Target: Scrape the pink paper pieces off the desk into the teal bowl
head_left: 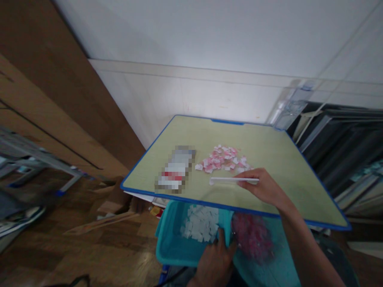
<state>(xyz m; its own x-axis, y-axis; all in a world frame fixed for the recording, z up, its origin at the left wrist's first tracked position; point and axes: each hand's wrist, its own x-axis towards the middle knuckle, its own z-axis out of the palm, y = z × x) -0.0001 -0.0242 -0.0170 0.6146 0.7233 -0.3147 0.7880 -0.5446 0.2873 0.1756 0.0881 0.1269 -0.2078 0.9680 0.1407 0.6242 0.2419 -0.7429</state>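
My right hand (259, 185) is over the front part of the small table (269, 153), its fingers closed on one end of a thin white strip (224, 181). The strip lies level, pointing left, just in front of a pile of small pink and white pieces (221, 158). Below the table edge, my left hand (216, 255) is at the near right side of a teal basin (176, 255), fingers apart. Its index finger reaches over the rim beside small white square pieces (202, 222). Whether it touches them I cannot tell.
A pixelated flat object (176, 169) lies at the table's left. Blurred pink pieces (253, 239) fill part of a second teal container at right. A clear bottle-like container (295, 105) stands behind. Dark panels (338, 135) lean at right; a foot (26, 221) shows at left.
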